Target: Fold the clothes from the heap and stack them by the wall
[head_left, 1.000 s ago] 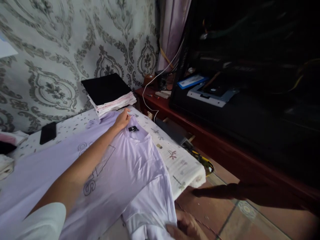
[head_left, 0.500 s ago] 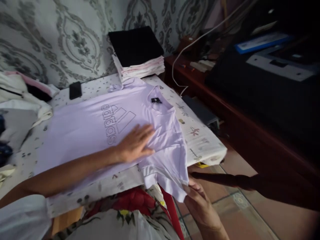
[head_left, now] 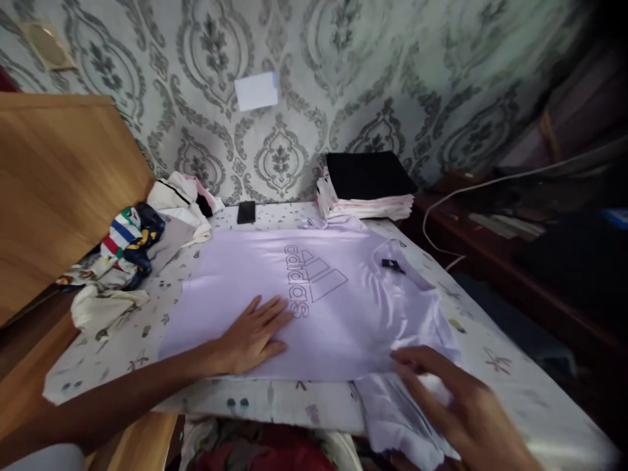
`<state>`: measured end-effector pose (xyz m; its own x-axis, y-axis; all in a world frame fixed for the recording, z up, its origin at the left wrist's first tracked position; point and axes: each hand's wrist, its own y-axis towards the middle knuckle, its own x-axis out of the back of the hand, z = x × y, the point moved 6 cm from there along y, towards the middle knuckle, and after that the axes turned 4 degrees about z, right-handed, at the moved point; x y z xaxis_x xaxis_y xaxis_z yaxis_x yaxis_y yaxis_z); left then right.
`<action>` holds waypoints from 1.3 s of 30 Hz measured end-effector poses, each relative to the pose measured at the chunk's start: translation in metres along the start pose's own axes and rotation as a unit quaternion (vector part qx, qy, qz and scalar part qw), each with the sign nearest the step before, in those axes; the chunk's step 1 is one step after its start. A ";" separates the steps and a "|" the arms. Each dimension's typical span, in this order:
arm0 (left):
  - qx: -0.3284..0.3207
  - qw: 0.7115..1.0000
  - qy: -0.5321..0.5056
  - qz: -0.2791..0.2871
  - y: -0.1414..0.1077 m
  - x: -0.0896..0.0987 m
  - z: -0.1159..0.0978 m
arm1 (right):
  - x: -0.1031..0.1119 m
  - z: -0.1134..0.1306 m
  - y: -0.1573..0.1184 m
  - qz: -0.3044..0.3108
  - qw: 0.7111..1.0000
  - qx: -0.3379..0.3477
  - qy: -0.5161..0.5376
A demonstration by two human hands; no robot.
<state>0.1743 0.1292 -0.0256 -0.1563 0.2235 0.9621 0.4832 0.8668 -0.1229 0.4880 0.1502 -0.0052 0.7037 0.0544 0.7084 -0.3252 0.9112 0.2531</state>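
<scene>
A lilac T-shirt (head_left: pixel 235 275) with an outlined adidas logo lies spread face up, its neck opening toward the right. My left hand (head_left: pixel 255 337) rests flat on the shirt below the logo, fingers spread. At the near sleeve, my right hand (head_left: pixel 456 399) is blurred by motion; its thumb and finger come together on the cloth by the shoulder seam. That sleeve (head_left: pixel 402 422) is creased and hangs over the near edge of the table (head_left: pixel 275 398). The far sleeve lies bunched near the folded stack.
A folded clothes stack (head_left: pixel 366 206), black on top, stands at the back right. A phone (head_left: pixel 246 212) lies near the wall. Crumpled clothes (head_left: pixel 132 242) pile up at the left by a wooden panel (head_left: pixel 63 190). A white cable (head_left: pixel 432 212) hangs at the right.
The view has swung left and up. My left hand has moved along the shirt toward its hem side. My right hand has shifted from the sleeve's end to near the shoulder seam.
</scene>
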 end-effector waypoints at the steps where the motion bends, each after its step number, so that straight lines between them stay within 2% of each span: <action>1: 0.026 1.000 0.013 -0.012 -0.009 -0.002 0.013 | -0.016 0.013 0.019 0.038 0.998 0.050 -0.019; 4: 0.112 0.992 0.039 -0.043 -0.034 -0.006 0.046 | -0.068 0.050 0.066 0.135 0.972 0.184 -0.064; 6: 0.158 0.985 0.048 -0.059 -0.046 -0.005 0.068 | -0.104 0.074 0.086 0.203 0.947 0.233 -0.087; 8: 0.186 0.977 0.054 -0.088 -0.051 0.005 0.093 | -0.141 0.101 0.094 0.273 0.918 0.268 -0.107; 10: 0.198 0.971 0.051 -0.122 -0.047 0.025 0.121 | -0.173 0.135 0.094 0.313 0.889 0.317 -0.103; 13: 0.232 0.961 0.031 -0.145 -0.023 0.064 0.175 | -0.212 0.194 0.081 0.324 0.841 0.429 -0.065; 16: 0.344 0.931 0.020 -0.122 0.012 0.096 0.240 | -0.239 0.238 0.065 0.312 0.790 0.525 -0.049; 19: 0.399 0.910 0.006 -0.109 0.047 0.114 0.289 | -0.255 0.256 0.058 0.297 0.772 0.561 -0.038; 22: 0.403 0.911 -0.014 -0.088 0.071 0.117 0.317 | -0.265 0.255 0.057 0.280 0.772 0.569 -0.042; 24: 0.386 0.918 -0.018 -0.085 0.077 0.117 0.324 | -0.270 0.249 0.056 0.262 0.770 0.580 -0.056; 26: 0.374 0.921 -0.006 -0.105 0.075 0.118 0.324 | -0.275 0.245 0.054 0.239 0.766 0.593 -0.068; 29: 0.367 0.919 0.023 -0.143 0.064 0.120 0.319 | -0.282 0.242 0.050 0.215 0.761 0.607 -0.080; 32: 0.367 0.914 0.048 -0.165 0.060 0.121 0.306 | -0.282 0.244 0.051 0.217 0.763 0.605 -0.068; 34: 0.348 0.915 0.053 -0.196 0.062 0.118 0.287 | -0.276 0.247 0.062 0.236 0.775 0.585 -0.034; 35: 0.317 0.924 0.043 -0.211 0.065 0.114 0.273 | -0.270 0.248 0.070 0.245 0.786 0.568 -0.014; 37: 0.216 0.951 0.001 -0.219 0.072 0.097 0.236 | -0.253 0.248 0.095 0.245 0.824 0.510 0.022; 39: 0.112 0.975 -0.041 -0.185 0.076 0.070 0.195 | -0.232 0.244 0.123 0.206 0.878 0.428 0.051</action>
<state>0.0324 0.2974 -0.0150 -0.3566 -0.0971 0.9292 0.1807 0.9686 0.1706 0.1307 0.1503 0.0221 0.4542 0.3838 0.8040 -0.8905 0.1663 0.4236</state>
